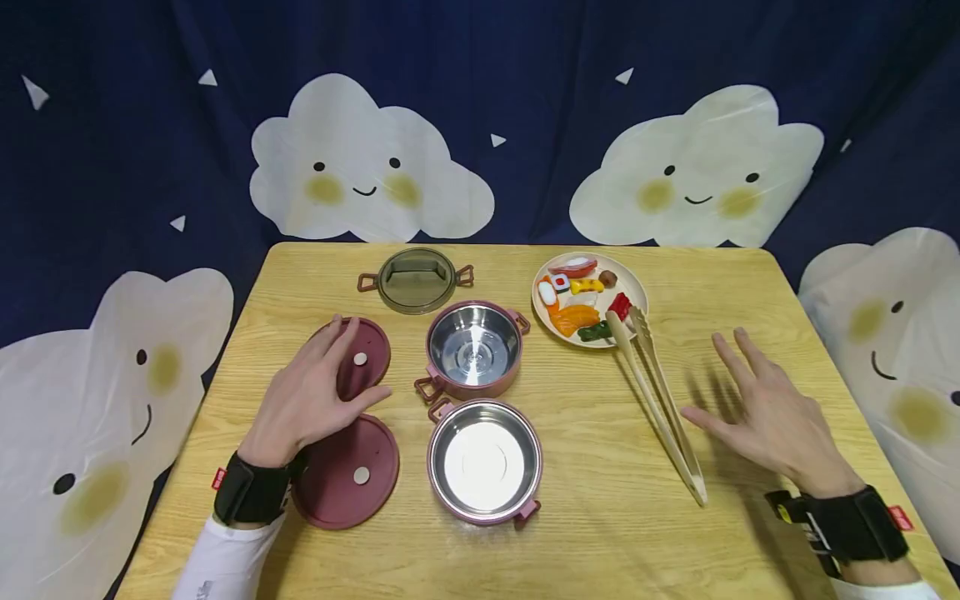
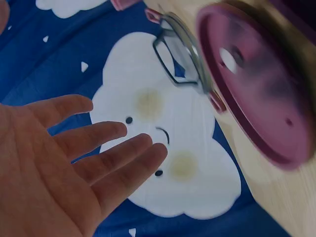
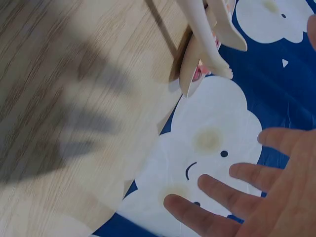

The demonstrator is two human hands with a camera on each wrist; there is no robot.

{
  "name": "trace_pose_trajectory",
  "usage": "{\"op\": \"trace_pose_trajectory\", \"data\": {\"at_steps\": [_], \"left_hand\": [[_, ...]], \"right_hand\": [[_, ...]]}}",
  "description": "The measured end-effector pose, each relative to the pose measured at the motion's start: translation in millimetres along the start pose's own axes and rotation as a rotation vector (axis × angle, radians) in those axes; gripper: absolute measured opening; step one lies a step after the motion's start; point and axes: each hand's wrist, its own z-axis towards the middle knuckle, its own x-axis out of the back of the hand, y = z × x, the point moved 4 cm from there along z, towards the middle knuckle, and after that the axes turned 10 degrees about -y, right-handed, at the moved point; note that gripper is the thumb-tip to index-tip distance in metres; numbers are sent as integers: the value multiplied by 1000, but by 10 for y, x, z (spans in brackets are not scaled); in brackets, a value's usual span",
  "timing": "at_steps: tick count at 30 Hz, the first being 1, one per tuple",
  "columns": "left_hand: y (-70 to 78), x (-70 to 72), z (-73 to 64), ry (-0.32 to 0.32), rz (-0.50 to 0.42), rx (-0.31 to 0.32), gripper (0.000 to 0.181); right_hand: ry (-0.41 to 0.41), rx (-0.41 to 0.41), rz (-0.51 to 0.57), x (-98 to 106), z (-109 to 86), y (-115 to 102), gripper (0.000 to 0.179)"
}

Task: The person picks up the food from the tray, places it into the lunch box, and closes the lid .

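Observation:
My left hand hovers with spread fingers over two round maroon lids, holding nothing; its palm shows in the left wrist view. Right of those lids stand two small maroon-rimmed steel pots, one behind the other, without covers. My right hand is held above the right side of the table, fingers apart and nothing in them. Nearest to it lie beige tongs, their tips resting on the edge of a cream plate. Several toy food pieces lie on that plate.
A dark see-through lid with a bar handle and maroon side loops lies near the back edge of the wooden table. Behind and beside the table hangs a dark blue curtain with white smiling clouds.

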Motion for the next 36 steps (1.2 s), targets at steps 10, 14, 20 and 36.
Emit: {"op": "trace_pose_trajectory", "data": {"at_steps": [10, 14, 20, 36], "left_hand": [[144, 7, 347, -18, -127, -36, 89], [175, -31, 485, -44, -202, -21, 78], [216, -160, 667, -126, -308, -6, 62], [334, -438, 950, -176, -472, 28, 46]], "right_hand": [[12, 0, 39, -67, -15, -237, 112], [26, -8, 67, -126, -34, -330, 113], [5, -47, 109, -229, -66, -418, 112], [96, -61, 101, -563, -82, -600, 90]]}}
